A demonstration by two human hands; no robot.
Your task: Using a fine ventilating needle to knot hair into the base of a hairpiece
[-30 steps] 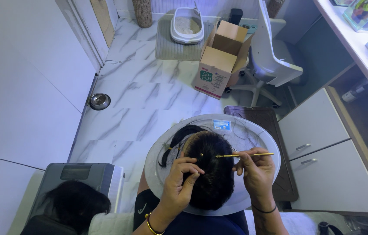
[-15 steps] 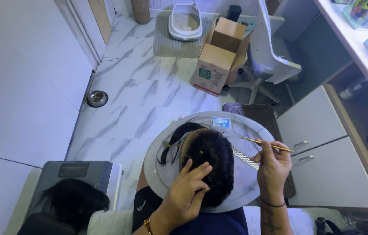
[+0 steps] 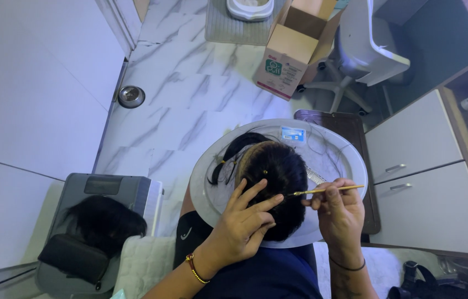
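A dark wig (image 3: 275, 180) lies on a round clear tray (image 3: 344, 152) over my lap. My left hand (image 3: 242, 224) rests flat on the wig's near side, fingers spread across the hair. Pinched in my right hand (image 3: 339, 213) is a thin yellow needle tool (image 3: 325, 191); its tip touches the wig's right side. A metal clip (image 3: 315, 177) lies on the tray beside the wig, and a small blue-and-white card (image 3: 293, 134) sits at the tray's far edge.
A grey case (image 3: 107, 194) at lower left carries another dark wig (image 3: 104, 221) and a black pouch (image 3: 73, 257). On the marble floor stand a cardboard box (image 3: 289, 52), a white chair (image 3: 364, 52) and a floor drain (image 3: 131, 96). White drawers (image 3: 427, 182) are to the right.
My right hand has swung the needle tool from pointing away to the right back into the wig's right side. My left hand stays pressed on the hair. The view has shifted slightly.
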